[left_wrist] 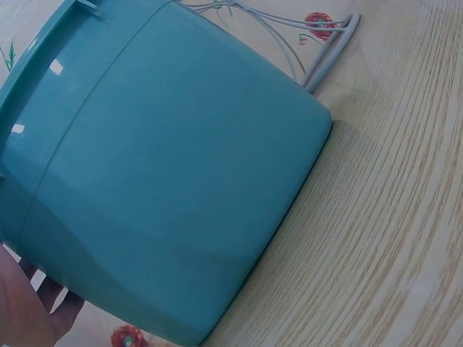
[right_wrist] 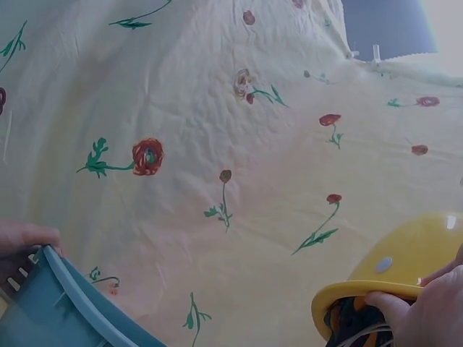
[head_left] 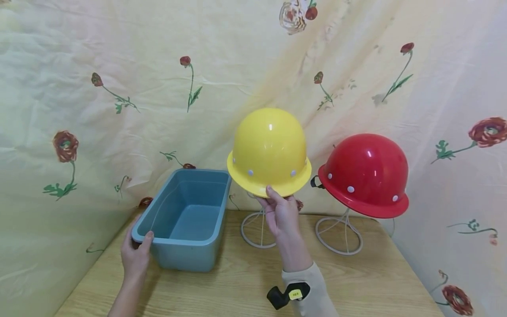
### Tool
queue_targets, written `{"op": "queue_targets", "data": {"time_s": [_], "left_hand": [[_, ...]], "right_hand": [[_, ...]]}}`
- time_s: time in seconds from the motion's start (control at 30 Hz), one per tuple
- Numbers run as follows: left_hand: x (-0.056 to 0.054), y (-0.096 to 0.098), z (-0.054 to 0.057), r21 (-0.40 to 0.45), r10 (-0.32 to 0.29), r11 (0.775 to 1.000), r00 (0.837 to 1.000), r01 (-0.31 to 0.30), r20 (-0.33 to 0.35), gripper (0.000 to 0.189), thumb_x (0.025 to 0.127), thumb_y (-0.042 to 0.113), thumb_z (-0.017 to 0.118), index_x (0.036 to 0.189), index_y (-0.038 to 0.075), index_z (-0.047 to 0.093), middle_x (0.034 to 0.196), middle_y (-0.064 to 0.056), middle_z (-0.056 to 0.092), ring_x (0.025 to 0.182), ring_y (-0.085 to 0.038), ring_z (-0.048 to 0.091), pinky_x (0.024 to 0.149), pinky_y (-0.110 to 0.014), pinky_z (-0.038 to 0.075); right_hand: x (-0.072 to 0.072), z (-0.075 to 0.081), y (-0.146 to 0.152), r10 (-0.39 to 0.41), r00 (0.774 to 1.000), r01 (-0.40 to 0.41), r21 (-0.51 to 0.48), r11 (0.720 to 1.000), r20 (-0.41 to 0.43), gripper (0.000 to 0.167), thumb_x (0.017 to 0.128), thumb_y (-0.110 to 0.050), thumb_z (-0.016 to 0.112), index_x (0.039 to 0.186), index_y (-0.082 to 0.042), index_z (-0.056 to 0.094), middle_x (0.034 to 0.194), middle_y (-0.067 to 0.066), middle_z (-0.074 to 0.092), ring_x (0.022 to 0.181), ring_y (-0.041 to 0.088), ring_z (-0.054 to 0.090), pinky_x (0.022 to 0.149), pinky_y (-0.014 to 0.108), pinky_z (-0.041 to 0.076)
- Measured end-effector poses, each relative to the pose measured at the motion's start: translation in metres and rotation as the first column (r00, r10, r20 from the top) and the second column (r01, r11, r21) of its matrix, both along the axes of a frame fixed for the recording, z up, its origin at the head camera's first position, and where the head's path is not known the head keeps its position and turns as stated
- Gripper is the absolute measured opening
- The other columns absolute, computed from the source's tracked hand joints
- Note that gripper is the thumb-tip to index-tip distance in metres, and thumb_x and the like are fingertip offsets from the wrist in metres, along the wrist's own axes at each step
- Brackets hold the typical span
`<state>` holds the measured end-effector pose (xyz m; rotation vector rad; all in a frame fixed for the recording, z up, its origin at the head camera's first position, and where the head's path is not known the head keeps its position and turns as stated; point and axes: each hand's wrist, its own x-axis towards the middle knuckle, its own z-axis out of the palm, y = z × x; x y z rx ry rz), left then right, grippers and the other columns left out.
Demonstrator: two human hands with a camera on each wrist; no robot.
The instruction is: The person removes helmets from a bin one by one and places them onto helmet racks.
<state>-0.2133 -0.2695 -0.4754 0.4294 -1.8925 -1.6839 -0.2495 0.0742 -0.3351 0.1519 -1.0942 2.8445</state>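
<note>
A yellow hard hat [head_left: 270,145] sits over a white wire stand [head_left: 258,242] in the head view. My right hand [head_left: 282,214] pinches its front brim, thumb on top and fingers beneath. In the right wrist view, dark straps [right_wrist: 351,318] show inside the hat. To the left, a blue-green plastic tub [head_left: 186,253] stands on the table. My left hand [head_left: 136,253] grips the tub's near left corner, thumb over the rim and fingers along the outer wall. The tub's inside shows nothing in it.
A red hard hat [head_left: 366,171] rests tilted on another wire stand [head_left: 339,253] at the right. Both stands are on the wood-grain table [head_left: 237,290]. A floral cloth [head_left: 150,44] hangs close behind the table and at its sides.
</note>
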Motion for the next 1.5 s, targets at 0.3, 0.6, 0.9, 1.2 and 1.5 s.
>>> {"op": "queue_targets", "data": {"time_s": [0.3,0.6,0.9,1.2,1.5], "left_hand": [[0.002,0.002,0.001,-0.001,-0.008,1.0,1.0,0.008,0.011,0.061,0.106,0.02,0.062,0.164,0.022,0.044,0.163,-0.009,0.047,0.131,-0.001,0.046,0.095,-0.001,0.039],[0.002,0.003,0.002,-0.004,-0.002,1.0,1.0,0.002,0.013,0.061,0.105,0.02,0.062,0.164,0.019,0.044,0.164,-0.009,0.046,0.133,-0.002,0.046,0.095,-0.001,0.039],[0.003,0.003,0.003,-0.001,-0.012,1.0,0.999,0.012,0.042,0.061,0.106,0.021,0.061,0.164,0.024,0.042,0.167,-0.007,0.044,0.138,-0.007,0.045,0.098,-0.002,0.04],[0.003,0.001,0.003,0.008,-0.02,1.0,0.997,0.019,0.069,0.062,0.107,0.024,0.06,0.166,0.027,0.04,0.17,-0.005,0.042,0.143,-0.013,0.043,0.12,-0.023,0.04],[0.001,0.002,0.002,0.031,-0.006,0.999,1.0,0.006,-0.001,0.061,0.105,0.017,0.063,0.163,0.022,0.045,0.163,-0.003,0.048,0.135,-0.004,0.047,0.1,-0.003,0.04]], "right_hand": [[0.0,-0.007,0.002,0.014,1.0,-0.014,-0.018,1.0,-0.002,0.045,0.107,0.006,0.05,0.15,-0.006,0.047,0.123,0.002,0.073,0.109,0.016,0.078,0.095,0.035,0.061],[-0.001,-0.013,0.001,0.009,1.0,-0.008,-0.04,0.999,0.014,0.044,0.106,0.006,0.053,0.148,-0.005,0.048,0.123,0.004,0.072,0.109,0.017,0.078,0.096,0.037,0.06],[0.0,-0.019,0.002,0.007,0.999,-0.006,-0.022,1.0,0.043,0.047,0.105,0.007,0.052,0.15,-0.005,0.046,0.119,0.001,0.074,0.105,0.015,0.079,0.097,0.036,0.06],[-0.003,-0.025,0.0,0.0,0.998,0.002,-0.03,1.0,0.067,0.044,0.105,0.008,0.051,0.147,-0.003,0.046,0.118,0.002,0.074,0.103,0.015,0.079,0.095,0.037,0.061],[-0.003,-0.034,-0.002,-0.018,0.995,0.016,0.017,1.0,0.096,0.043,0.105,0.005,0.054,0.147,-0.004,0.047,0.117,0.001,0.073,0.103,0.013,0.078,0.095,0.034,0.061]]}}
